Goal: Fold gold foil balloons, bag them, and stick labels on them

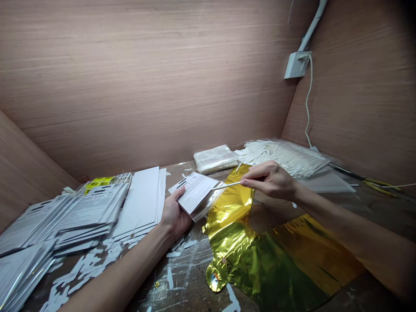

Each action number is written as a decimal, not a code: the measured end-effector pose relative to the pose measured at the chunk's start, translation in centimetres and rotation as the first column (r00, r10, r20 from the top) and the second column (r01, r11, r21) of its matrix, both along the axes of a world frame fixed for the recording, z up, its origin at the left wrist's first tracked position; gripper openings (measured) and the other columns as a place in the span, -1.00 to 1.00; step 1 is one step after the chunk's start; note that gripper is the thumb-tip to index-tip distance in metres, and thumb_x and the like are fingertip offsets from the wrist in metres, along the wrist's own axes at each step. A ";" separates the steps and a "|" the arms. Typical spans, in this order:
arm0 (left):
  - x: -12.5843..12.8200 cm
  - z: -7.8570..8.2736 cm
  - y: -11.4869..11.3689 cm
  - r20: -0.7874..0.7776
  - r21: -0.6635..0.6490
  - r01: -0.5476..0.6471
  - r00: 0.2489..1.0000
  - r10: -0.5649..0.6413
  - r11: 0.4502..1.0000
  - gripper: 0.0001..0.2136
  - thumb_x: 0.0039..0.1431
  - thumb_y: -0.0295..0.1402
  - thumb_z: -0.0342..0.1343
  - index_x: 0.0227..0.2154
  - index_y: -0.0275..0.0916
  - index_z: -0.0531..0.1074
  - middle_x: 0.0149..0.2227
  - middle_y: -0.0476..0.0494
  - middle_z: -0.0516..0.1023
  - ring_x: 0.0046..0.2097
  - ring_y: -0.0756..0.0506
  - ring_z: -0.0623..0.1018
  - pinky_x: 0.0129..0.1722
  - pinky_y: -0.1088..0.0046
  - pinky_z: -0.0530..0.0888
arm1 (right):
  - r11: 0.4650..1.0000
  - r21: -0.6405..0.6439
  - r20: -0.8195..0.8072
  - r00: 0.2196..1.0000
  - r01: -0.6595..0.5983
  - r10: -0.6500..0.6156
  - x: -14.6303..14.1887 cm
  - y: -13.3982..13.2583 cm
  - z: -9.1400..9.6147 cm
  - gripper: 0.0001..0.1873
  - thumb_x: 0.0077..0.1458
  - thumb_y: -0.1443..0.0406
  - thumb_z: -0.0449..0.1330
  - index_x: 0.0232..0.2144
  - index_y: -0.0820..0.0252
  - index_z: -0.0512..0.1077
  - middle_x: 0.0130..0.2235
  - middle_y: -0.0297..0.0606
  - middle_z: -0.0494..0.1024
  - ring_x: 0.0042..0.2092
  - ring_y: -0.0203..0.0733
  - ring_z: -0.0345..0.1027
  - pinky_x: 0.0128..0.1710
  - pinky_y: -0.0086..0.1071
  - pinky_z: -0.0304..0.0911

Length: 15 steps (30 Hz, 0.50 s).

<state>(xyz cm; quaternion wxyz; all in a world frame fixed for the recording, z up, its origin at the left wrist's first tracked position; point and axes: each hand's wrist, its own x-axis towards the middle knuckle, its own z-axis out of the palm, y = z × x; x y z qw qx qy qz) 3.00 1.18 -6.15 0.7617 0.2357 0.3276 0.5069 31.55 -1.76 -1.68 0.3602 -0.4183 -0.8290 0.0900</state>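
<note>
My left hand (173,214) grips a small clear packet with a printed white card (195,190) in it, held just above the table. My right hand (271,178) pinches a thin white straw (227,185) whose tip points at the packet's open edge. Under both hands lies a flat gold foil balloon (247,247), spread across the table toward me.
Stacks of printed silver packets (65,216) and white cards (143,201) lie at the left. A pile of white straws (282,156) and a bundle of clear bags (216,158) sit at the back. Yellow-handled scissors (373,182) lie far right. Paper scraps litter the table (188,277). Wooden walls enclose the bench.
</note>
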 end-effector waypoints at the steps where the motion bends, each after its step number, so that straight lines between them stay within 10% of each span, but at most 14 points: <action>1: 0.0 -0.1 0.0 0.001 0.001 -0.009 1.000 0.009 1.000 -0.57 0.36 -0.38 -0.01 0.21 -0.50 0.37 0.06 -0.54 0.60 -0.05 -0.38 0.69 -0.07 0.00 0.66 | 1.000 0.007 -0.001 1.000 0.014 -0.014 0.1 0.1 0.0 -0.68 0.24 0.15 0.22 -0.39 0.17 0.69 -0.40 -0.24 0.67 -0.40 -0.22 0.45 -0.36 -0.39 0.26; 15: 0.3 -1.2 0.0 0.054 0.058 -0.127 0.991 0.124 0.990 -0.67 0.31 -0.51 0.10 0.11 -0.43 0.43 0.05 -0.44 0.62 0.01 -0.29 0.67 0.03 0.14 0.65 | 0.963 0.201 0.082 0.976 0.180 -0.199 -1.5 0.1 -2.9 -0.55 0.37 0.17 0.08 -0.46 0.18 0.62 -0.48 -0.22 0.59 -0.45 -0.22 0.36 -0.35 -0.36 0.14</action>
